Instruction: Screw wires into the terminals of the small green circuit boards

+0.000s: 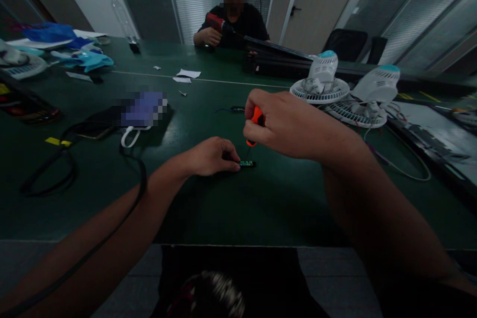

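A small dark piece with green terminals, like a circuit board (pixel 247 164), lies on the green table (pixel 208 208). My left hand (pixel 212 156) pinches its left end between thumb and fingers. Above it, my right hand (pixel 278 121) is wrapped round an orange and black screwdriver (pixel 258 117), held nearly upright. Its thin shaft points down, and the tip is at or just over the terminals; contact is too small to tell. Just behind my right hand lies another small dark piece (pixel 237 109) with a blue wire.
White fan units (pixel 322 79) stand at the right, near a flat panel (pixel 439 134) and loose wires. A black cable (pixel 143 174) crosses my left forearm. A pouch (pixel 143 108) sits at the left. Across the table, a person (pixel 253 22) holds a red power drill (pixel 216 22) beside long black bars (pixel 276 49).
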Demonstrator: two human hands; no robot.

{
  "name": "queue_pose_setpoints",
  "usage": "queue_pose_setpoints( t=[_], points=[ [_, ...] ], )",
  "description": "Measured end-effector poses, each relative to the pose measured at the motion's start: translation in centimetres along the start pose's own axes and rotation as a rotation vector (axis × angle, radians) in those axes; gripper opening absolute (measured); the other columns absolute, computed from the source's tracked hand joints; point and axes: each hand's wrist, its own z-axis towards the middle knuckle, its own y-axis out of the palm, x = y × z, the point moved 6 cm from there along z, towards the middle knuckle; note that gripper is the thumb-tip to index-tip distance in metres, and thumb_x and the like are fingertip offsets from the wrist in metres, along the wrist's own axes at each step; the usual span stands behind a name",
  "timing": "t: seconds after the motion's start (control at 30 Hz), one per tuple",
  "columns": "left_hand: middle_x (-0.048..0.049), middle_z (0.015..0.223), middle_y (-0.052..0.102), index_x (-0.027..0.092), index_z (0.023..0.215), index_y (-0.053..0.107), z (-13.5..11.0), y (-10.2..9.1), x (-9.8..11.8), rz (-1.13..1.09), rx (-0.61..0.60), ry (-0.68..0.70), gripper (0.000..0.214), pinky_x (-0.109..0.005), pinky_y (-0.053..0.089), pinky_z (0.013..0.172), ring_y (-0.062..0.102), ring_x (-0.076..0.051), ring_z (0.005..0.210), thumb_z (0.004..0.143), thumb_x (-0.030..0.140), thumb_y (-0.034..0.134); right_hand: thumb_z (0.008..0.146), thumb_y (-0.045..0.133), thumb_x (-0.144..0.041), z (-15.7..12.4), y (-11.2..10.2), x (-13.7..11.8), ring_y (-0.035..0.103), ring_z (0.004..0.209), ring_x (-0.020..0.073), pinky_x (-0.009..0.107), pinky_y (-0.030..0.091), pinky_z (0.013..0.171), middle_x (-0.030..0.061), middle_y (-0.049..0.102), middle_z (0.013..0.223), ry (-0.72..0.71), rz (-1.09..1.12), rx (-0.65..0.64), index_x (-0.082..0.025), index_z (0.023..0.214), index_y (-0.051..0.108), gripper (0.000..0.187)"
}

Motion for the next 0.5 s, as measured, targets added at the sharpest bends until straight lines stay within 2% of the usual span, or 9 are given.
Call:
queue_pose_setpoints(
  t=[0.5],
  points=[
    [-0.0015, 0.086, 0.073, 0.017, 0.096, 0.077, 0.02, 0.02, -0.17, -0.023, 0.019, 0.007, 0.025, -0.025, 0.044, 0.061, 0.063, -0.014, 0.069, 0.08, 0.037, 0.074, 0.088, 0.058, -0.022, 0.27, 0.11, 0.56, 0.057, 0.077, 0.0176, 0.031, 0.038, 0.071, 0.0059, 0.068, 0.092, -0.019, 0.065, -0.055, -0.015, 0.105, 0.061, 0.019]
  ],
)
